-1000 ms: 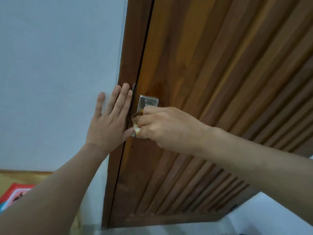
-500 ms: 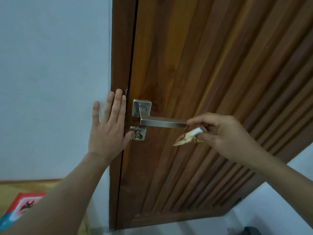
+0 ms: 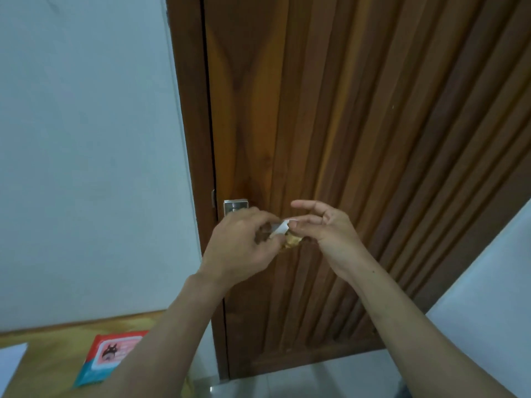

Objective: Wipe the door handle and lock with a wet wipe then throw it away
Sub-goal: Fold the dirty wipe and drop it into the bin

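Item: wet wipe, small, white at its upper fold and stained brown-yellow at its lower end, held between two hands in front of the door, just right of and below the handle plate. Left hand: back toward the viewer, fingers curled, pinching the wipe's left part at about 3 o'clock from its knuckles. Right hand: palm turned partly toward the viewer, thumb and one finger pinching the wipe's right edge, index finger raised and extended toward 10 o'clock, apart from the wipe. Both forearms bare, entering from the lower edge. Door handle plate: square, brushed metal, only its upper part showing above the left hand at 11 o'clock from the wipe; the lever and the lock below it are hidden behind the hands. Door: brown wood, a smooth panel on the left, vertical ribbed slats across the right, closed against a dark wooden frame. Latch plate: a narrow metal strip at the door's edge, at 9 o'clock from the handle plate. Wall: pale blue-grey, left of the frame. Wooden surface: at 7 o'clock, carrying a red and teal packet with a cartoon figure, and a white sheet at the far left edge. Floor: light tiles below the door.
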